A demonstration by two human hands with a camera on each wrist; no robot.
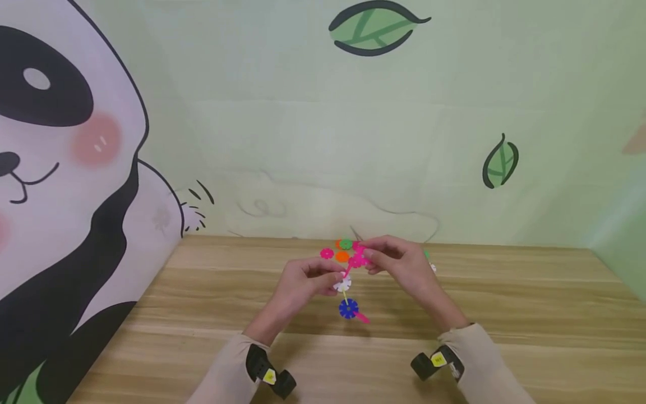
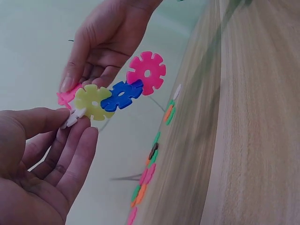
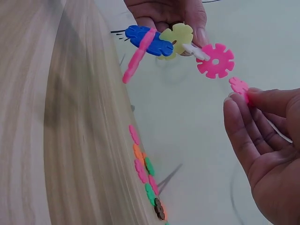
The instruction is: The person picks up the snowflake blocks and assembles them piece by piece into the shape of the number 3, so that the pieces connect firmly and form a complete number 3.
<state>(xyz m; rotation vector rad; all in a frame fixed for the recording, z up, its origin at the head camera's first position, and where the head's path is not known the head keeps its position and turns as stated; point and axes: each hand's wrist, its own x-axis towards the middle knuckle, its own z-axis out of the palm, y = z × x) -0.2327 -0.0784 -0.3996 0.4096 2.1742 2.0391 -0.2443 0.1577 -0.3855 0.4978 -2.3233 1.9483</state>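
Observation:
My left hand [image 1: 305, 280] pinches a chain of slotted plastic flower discs by its white disc [image 2: 73, 118]. From there the chain runs through a yellow disc [image 2: 94, 102] and a blue disc [image 1: 348, 308] to a pink disc [image 2: 146, 73] at one end. Another pink disc [image 3: 215, 61] is joined at the white one's other side. Between thumb and fingertips, my right hand [image 1: 404, 266] holds a separate pink disc [image 3: 239, 87]. In the right wrist view a small gap lies between it and the chain's nearer pink disc. Both hands are raised above the table.
Loose discs lie toward the back of the wooden table [image 1: 202, 314], among them a pink disc [image 1: 327, 253], an orange disc [image 1: 342, 256] and a green disc [image 1: 345, 244]. Behind the table stands a pale green wall [image 1: 282, 140] with a panda picture.

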